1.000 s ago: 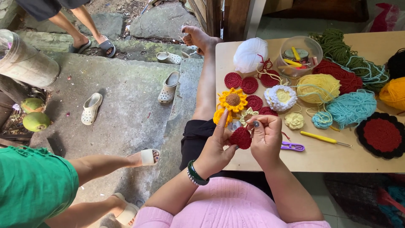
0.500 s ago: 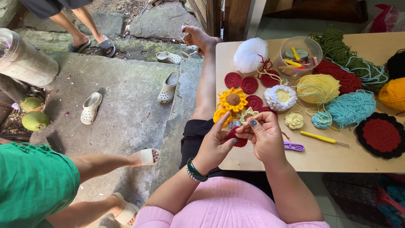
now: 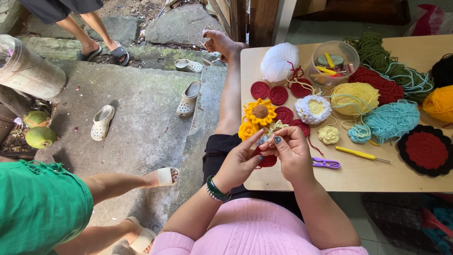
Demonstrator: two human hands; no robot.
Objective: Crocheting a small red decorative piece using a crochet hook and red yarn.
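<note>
Beside the sunflower [image 3: 260,112], the left hand [image 3: 240,163] and right hand [image 3: 291,153] cover most of a dark red crocheted round [image 3: 267,161], the small piece pinched at their fingertips is too small to tell, and the orange yarn ball [image 3: 440,104] is cut off by the frame's edge.

A small dark red crocheted round [image 3: 267,160] is held flat-ish between both hands, just over the near edge of the desk [image 3: 358,177], mostly hidden by the fingers [image 3: 278,140], only its lower rim showing.

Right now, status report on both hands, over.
Left hand and right hand together, pinching a dark red crochet round over the table's edge. Purple snips beside the right hand.
</note>
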